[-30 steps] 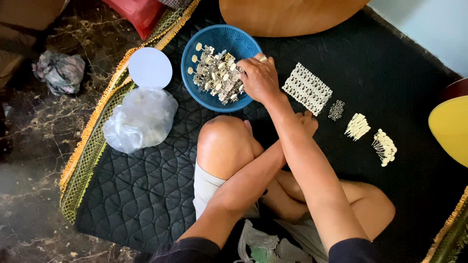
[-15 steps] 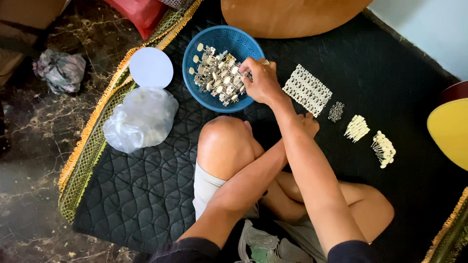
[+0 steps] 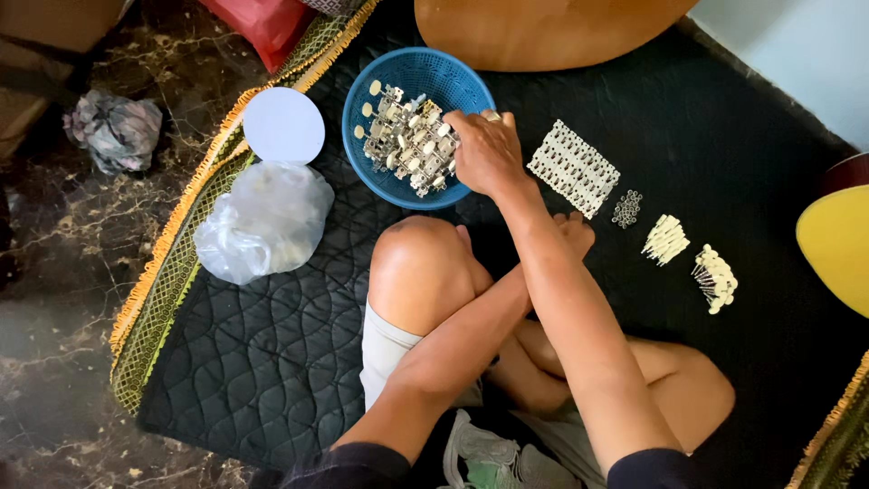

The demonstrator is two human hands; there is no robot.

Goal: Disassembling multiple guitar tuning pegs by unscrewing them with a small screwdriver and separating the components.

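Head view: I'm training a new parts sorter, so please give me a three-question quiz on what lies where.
1. True or false: the right hand reaches into the blue basket.
2. Which lies nearest the left hand? A) round white lid B) white strip of parts C) clear plastic bag
3. What colour is the quilted mat under the basket?

Key: 1 true; 2 B; 3 black.

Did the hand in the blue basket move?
Yes. The right hand slid slightly deeper into the blue basket, toward the metal pieces.
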